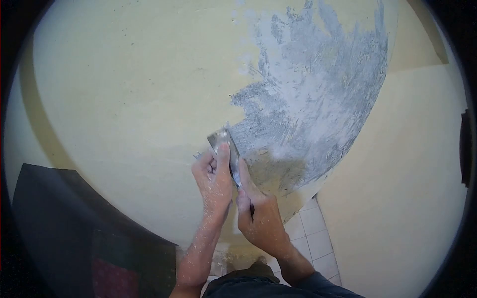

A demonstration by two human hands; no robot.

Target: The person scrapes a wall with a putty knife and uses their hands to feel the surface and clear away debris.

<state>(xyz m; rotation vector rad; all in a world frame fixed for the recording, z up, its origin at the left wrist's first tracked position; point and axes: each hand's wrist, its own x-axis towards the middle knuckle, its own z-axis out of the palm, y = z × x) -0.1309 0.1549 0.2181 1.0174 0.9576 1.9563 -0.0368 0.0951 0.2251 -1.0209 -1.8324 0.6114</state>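
Observation:
A scraper with a flat metal blade [218,140] is held up against the pale yellow wall [149,89], at the lower left edge of a rough grey patch [318,94]. My right hand [261,216] is closed round its handle, which is mostly hidden, and the index finger stretches along the blade. My left hand [213,176] has its thumb pressed on the blade and its other fingers curled. Pale flecks of dust dot my left hand and forearm. A small thin dark bit shows beside the left fingers, too small to name.
A second wall [392,174] meets this one at a corner on the right. White floor tiles [313,228] show at the bottom of that corner. A dark panel-like object [59,213] stands at the lower left, with a reddish patch [114,280] on it.

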